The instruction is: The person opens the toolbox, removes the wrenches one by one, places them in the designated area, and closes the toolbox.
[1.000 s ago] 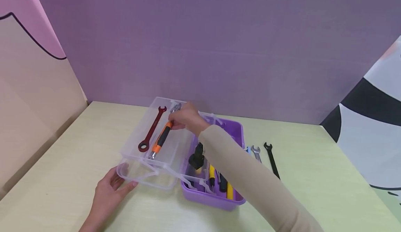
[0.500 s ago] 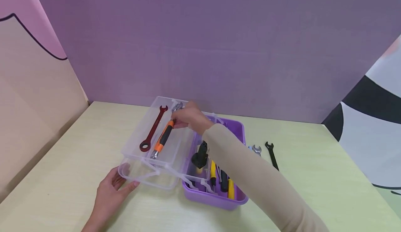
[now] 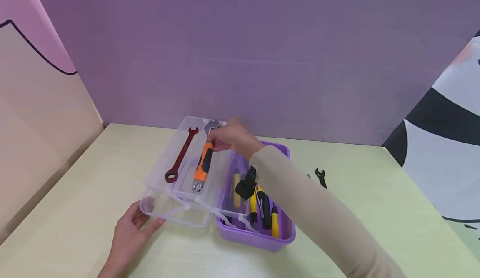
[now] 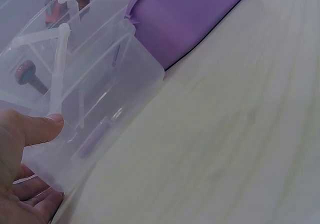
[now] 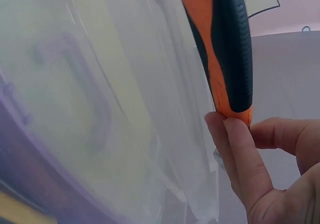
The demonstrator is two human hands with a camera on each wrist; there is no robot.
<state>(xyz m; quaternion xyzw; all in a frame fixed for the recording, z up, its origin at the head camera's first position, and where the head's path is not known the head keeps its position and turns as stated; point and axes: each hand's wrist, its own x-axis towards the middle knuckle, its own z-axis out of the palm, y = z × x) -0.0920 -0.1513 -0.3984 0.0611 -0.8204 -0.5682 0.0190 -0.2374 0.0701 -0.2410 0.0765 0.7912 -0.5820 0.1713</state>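
Note:
In the head view my right hand [image 3: 234, 136] pinches an adjustable wrench [image 3: 204, 161] with an orange and black handle, just below its steel head. The handle slants down toward me over a clear plastic tray [image 3: 159, 174]. In the right wrist view, thumb and fingers meet at the handle's end [image 5: 235, 78]. A dark red combination wrench [image 3: 181, 155] lies in the tray, left of the adjustable one. My left hand [image 3: 129, 232] grips the near-left corner of the clear lower tray [image 3: 187, 217], thumb in front and fingers low at the corner [image 4: 42, 196].
Folding arms link the trays to a purple toolbox [image 3: 255, 242] on their right. Yellow-handled screwdrivers [image 3: 275, 224] and a black-handled tool [image 3: 266, 213] lie inside it. A black open-ended wrench [image 3: 321, 178] rests on the table, partly behind the right sleeve [image 3: 307, 203].
The adjustable wrench has turned and shifted right, its lower end swinging away from the red wrench. My right hand and sleeve moved slightly right. The left hand keeps its place.

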